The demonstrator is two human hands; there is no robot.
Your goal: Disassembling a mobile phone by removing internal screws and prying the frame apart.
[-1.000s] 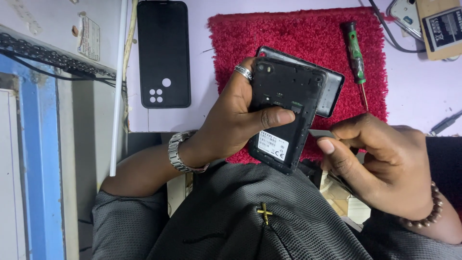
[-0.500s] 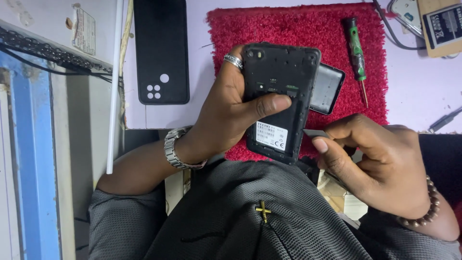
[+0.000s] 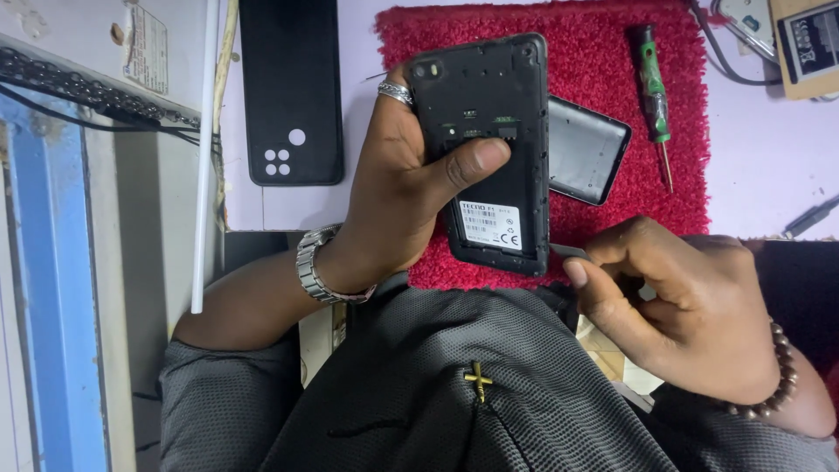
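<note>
My left hand grips a black phone with its back cover off, the open battery bay with a white label facing me, thumb pressed across its middle. The hand wears a ring and a metal watch. My right hand, with a bead bracelet, pinches a small thin grey tool whose tip touches the phone's lower right edge. Behind the phone, the removed dark back cover lies on a red mat.
A green-handled screwdriver lies on the mat's right side. A black phone case with camera holes rests on the pale table to the left. A battery and cables sit at top right. A blue frame stands far left.
My left hand turned the phone upright and brought it closer. The right hand stayed at the phone's lower right edge with the thin tool.
</note>
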